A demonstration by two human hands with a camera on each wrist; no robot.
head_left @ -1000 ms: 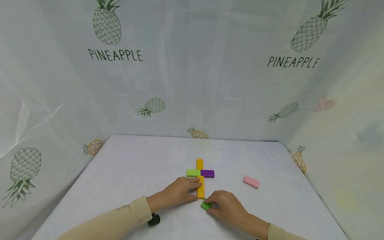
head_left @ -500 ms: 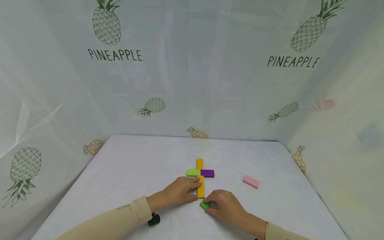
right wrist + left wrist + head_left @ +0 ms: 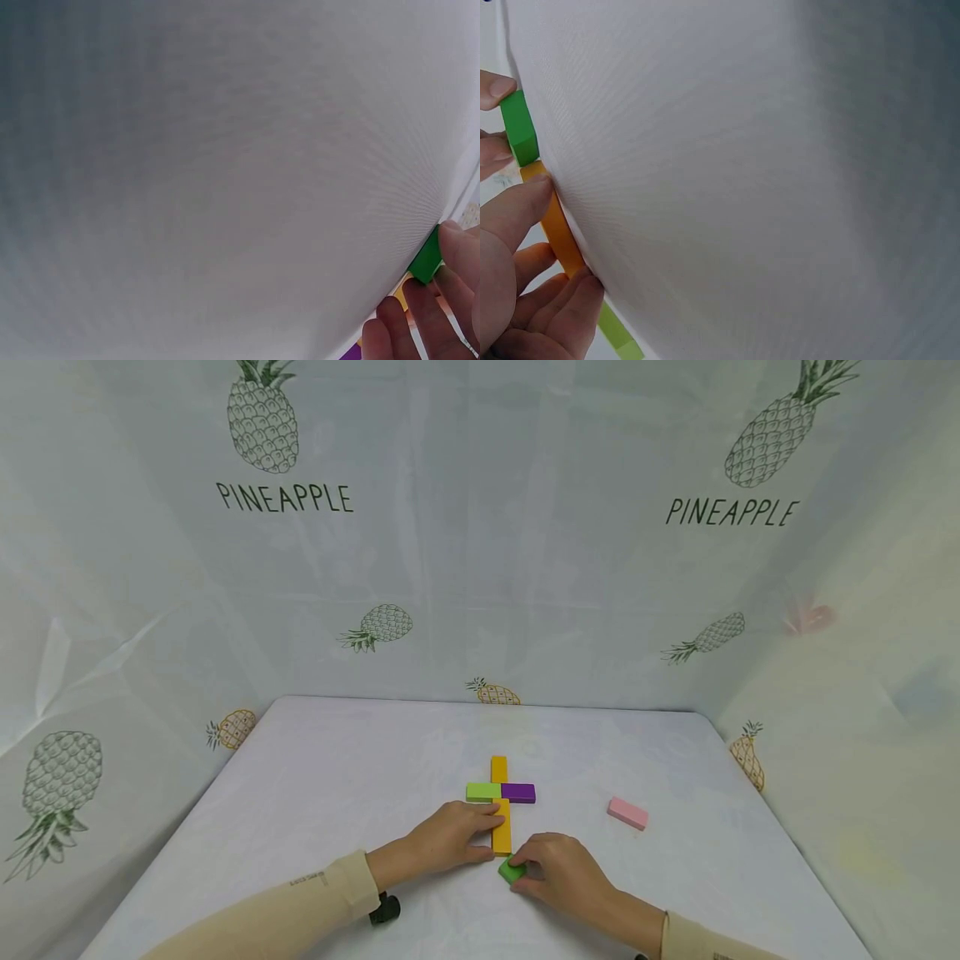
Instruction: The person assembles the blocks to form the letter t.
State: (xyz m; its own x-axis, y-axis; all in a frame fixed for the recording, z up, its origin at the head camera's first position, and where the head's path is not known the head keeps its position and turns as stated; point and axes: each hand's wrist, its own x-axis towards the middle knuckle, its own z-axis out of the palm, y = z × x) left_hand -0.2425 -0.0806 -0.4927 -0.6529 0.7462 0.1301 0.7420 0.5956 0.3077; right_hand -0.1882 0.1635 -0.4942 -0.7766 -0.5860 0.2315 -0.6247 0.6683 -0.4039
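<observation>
Near the table's middle, my left hand [image 3: 450, 839] holds the near orange block [image 3: 502, 828], its thumb at the block's near end and its fingers along the left side. My right hand [image 3: 558, 870] pinches a dark green block [image 3: 512, 868] between thumb and fingers. That block lies slantwise at the orange block's near end; in the left wrist view the green block [image 3: 520, 127] and the orange block [image 3: 561, 229] appear to touch at a corner. Beyond are a light green block [image 3: 483, 792] and a purple block [image 3: 518, 792] end to end, with another orange block [image 3: 498, 769] behind them.
A pink block [image 3: 627, 813] lies apart on the right side of the white table [image 3: 360, 743]. A small black object [image 3: 386, 909] shows beside the left sleeve. A pineapple-print curtain [image 3: 480, 543] surrounds the back and sides.
My right hand has shifted slightly left with the dark green block, bringing it a little further under the near orange block's end. The left hand stays where it was.
</observation>
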